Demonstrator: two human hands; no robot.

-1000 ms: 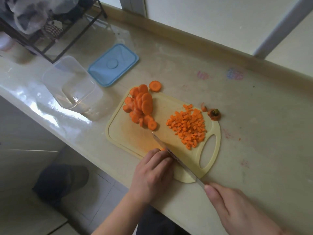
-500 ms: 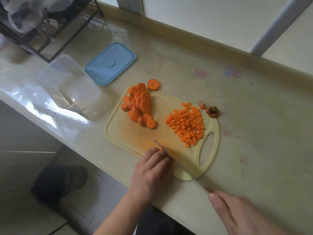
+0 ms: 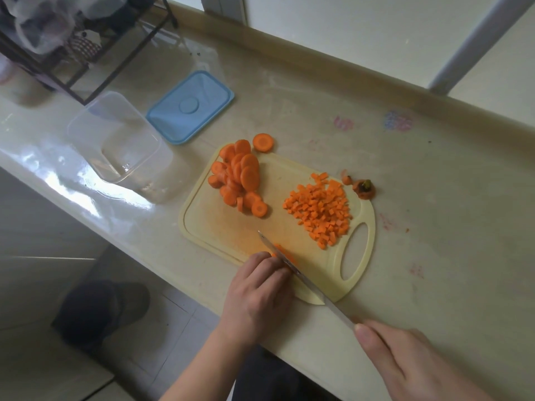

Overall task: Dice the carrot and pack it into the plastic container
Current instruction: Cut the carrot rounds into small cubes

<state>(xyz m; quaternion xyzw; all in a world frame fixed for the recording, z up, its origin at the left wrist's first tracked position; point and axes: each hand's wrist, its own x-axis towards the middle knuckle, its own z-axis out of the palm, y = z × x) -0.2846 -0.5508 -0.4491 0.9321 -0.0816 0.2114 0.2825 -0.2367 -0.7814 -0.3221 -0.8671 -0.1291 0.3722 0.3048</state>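
Carrot pieces (image 3: 280, 252) are sitting at the near edge of the yellow cutting board (image 3: 220, 227), pinned under the curled fingertips of the left hand (image 3: 260, 293). The knife (image 3: 292, 266) is coming down beside those fingers, its handle gripped in the right hand (image 3: 405, 363). Diced carrot (image 3: 320, 211) is lying by the board's handle hole, slices (image 3: 240, 178) are waiting at the far corner, and the plastic container (image 3: 115, 140) is standing empty beyond, its blue lid (image 3: 189, 107) alongside. Keeping fingertips tucked back and cuts evenly spaced would serve best. The left hand is hiding most of the piece being cut; the knife handle is covered too.
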